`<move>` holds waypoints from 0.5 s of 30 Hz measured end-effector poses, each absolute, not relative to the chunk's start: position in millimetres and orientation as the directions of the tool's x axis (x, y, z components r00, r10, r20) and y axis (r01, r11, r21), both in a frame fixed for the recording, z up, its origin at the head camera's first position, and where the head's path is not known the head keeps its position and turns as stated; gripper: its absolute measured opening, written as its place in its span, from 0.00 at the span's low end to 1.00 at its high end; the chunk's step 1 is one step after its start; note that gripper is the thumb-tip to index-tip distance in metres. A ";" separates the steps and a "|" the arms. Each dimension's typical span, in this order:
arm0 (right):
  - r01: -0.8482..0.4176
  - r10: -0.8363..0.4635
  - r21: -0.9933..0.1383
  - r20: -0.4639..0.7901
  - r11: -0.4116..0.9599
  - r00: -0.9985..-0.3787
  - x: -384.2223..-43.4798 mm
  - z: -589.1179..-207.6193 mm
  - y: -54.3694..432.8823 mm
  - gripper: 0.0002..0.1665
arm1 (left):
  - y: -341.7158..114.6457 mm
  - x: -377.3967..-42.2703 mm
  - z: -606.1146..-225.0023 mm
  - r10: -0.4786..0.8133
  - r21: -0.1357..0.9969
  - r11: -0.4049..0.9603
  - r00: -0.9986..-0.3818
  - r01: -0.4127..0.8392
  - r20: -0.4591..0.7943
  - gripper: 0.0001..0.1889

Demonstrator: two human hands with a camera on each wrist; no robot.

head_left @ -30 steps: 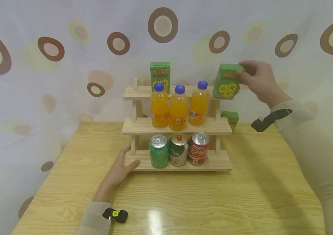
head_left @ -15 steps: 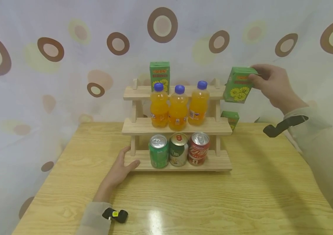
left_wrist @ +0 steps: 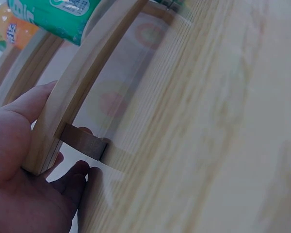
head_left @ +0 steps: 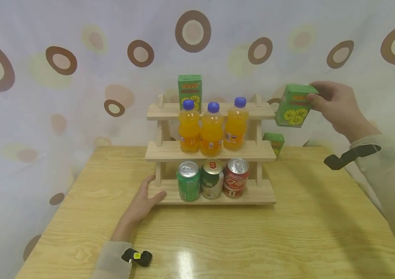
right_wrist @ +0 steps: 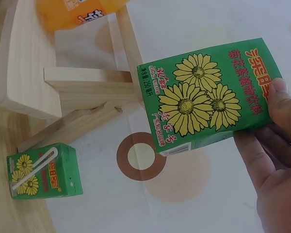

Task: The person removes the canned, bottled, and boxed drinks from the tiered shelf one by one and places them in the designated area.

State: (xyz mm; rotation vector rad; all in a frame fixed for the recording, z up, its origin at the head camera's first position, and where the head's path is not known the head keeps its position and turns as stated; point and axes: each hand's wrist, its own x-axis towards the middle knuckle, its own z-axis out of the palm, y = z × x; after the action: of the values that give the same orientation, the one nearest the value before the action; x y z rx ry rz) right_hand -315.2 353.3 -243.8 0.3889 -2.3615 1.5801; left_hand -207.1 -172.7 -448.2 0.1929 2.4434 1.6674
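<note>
My right hand (head_left: pixel 338 110) pinches a green juice carton (head_left: pixel 296 106) with yellow flowers by its upper end, thumb in front. The carton hangs tilted in the air, just right of the top tier of a three-tier wooden display stand (head_left: pixel 261 193). In the right wrist view the carton (right_wrist: pixel 199 97) shows its printed front. My left hand (head_left: pixel 142 202) grips the left end of the stand's bottom board; in the left wrist view the thumb (left_wrist: pixel 36 99) lies on top and fingers reach underneath. Another green carton (head_left: pixel 189 89) stands on the top tier.
Three orange soda bottles (head_left: pixel 212 133) with blue caps stand on the middle tier. On the bottom tier are a green can (head_left: pixel 188 184), a green-and-cream can (head_left: pixel 212 182) and a red can (head_left: pixel 236 180). One more green carton (head_left: pixel 277 141) sits behind the stand's right side, on the table (head_left: pixel 201 232).
My right hand has moved right and slightly down with the carton, from in front of the top tier's right end to beside it. The left hand has stayed on the stand.
</note>
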 end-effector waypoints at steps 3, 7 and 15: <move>-0.358 -0.062 -0.858 0.362 0.369 -0.930 -312.7 -246.9 358.1 0.24 | -174.2 -211.3 -456.9 0.202 0.933 0.360 -0.977 0.013 -0.064 0.42; -0.334 -0.053 -0.855 0.342 0.396 -0.938 -308.9 -250.8 363.7 0.26 | -177.2 -219.4 -474.2 0.192 0.930 0.367 -0.980 0.030 -0.044 0.43; -0.250 -0.025 -0.816 0.278 0.520 -0.960 -302.9 -260.3 372.1 0.33 | -179.3 -223.1 -482.9 0.188 0.941 0.336 -0.982 0.039 -0.026 0.43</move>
State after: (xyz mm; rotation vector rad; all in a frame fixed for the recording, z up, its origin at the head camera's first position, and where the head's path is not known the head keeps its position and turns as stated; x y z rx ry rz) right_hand -302.9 372.1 -260.3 0.2333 -2.5299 1.4145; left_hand -223.1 -179.3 -482.9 0.2106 2.4587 1.7258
